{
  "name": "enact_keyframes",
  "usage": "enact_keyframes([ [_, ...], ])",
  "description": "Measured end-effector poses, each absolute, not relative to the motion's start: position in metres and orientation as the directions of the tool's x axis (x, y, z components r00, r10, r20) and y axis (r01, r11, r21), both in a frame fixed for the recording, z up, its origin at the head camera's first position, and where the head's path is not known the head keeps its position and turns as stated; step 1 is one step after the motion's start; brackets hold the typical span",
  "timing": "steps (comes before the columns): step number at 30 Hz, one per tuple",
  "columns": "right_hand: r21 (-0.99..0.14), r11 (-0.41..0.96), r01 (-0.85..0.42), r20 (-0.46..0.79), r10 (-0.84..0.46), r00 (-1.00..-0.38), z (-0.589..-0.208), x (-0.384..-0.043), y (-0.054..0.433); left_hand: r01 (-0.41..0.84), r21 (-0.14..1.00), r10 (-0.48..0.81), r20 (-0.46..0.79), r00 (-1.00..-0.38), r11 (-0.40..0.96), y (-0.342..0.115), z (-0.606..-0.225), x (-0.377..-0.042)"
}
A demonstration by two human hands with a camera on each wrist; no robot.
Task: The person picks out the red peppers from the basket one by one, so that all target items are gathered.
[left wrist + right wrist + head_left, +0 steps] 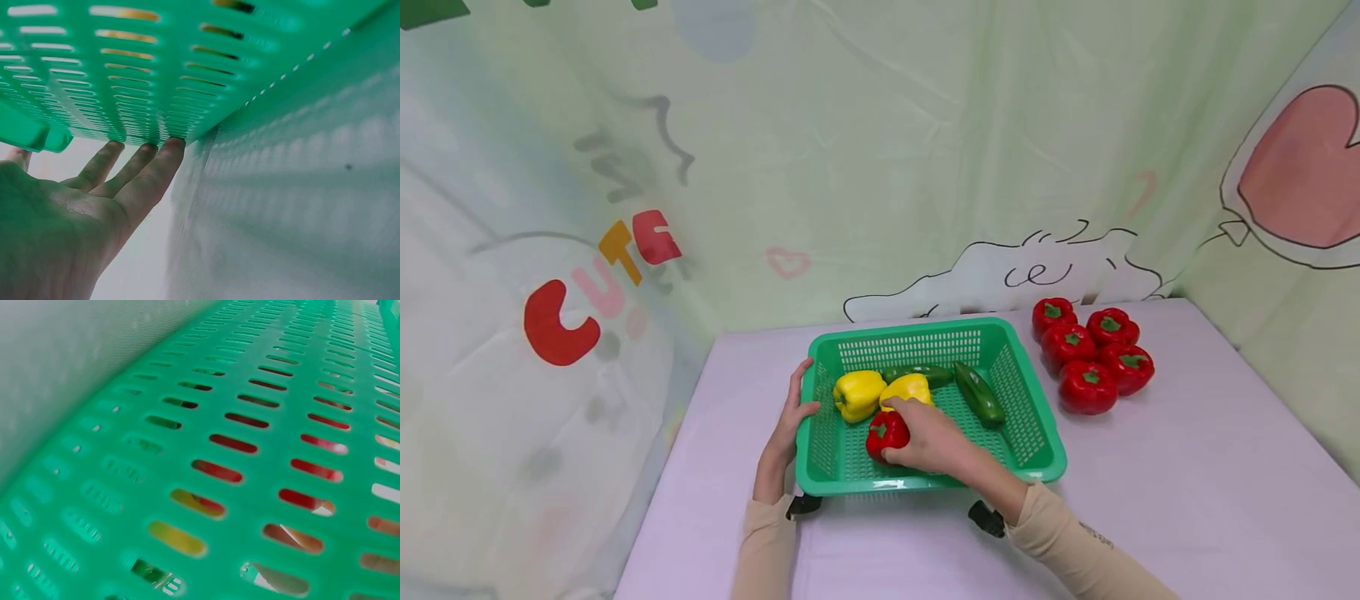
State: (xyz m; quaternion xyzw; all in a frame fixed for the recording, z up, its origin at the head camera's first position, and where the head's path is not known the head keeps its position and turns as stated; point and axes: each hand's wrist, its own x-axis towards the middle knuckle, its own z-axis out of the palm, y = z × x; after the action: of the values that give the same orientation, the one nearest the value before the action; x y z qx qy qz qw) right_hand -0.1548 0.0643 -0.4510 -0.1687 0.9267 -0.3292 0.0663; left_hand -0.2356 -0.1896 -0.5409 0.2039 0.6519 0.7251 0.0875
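Observation:
A green plastic basket (925,486) with slotted walls stands on the table. At its left side, my left hand (786,429) holds the rim, thumb over the edge and fingers along the outer wall; in the left wrist view the fingertips (173,145) meet the slots. Inside the basket, my right hand (928,437) grips a red bell pepper (882,437) near the front wall. Two yellow bell peppers (856,393) lie just behind it, one partly covered by my right hand. Two long green peppers (979,396) lie toward the back and right. Basket slots screen my right hand's fingers in the right wrist view.
Several red bell peppers (1088,387) are grouped on the table to the right of the basket. A pale lilac cloth (1195,467) covers the table. Behind it hangs a light green printed curtain (880,167), with more curtain at both sides.

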Motion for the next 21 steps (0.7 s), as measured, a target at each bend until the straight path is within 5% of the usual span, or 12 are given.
enact_keyframes([
  [21,-0.702,0.683,-0.203,0.002,-0.282,-0.959,-0.4423,-0.1526,0.0736,0.135,0.98,0.401,0.183,-0.897,-0.145,-0.1899,-0.5404,-0.2353],
])
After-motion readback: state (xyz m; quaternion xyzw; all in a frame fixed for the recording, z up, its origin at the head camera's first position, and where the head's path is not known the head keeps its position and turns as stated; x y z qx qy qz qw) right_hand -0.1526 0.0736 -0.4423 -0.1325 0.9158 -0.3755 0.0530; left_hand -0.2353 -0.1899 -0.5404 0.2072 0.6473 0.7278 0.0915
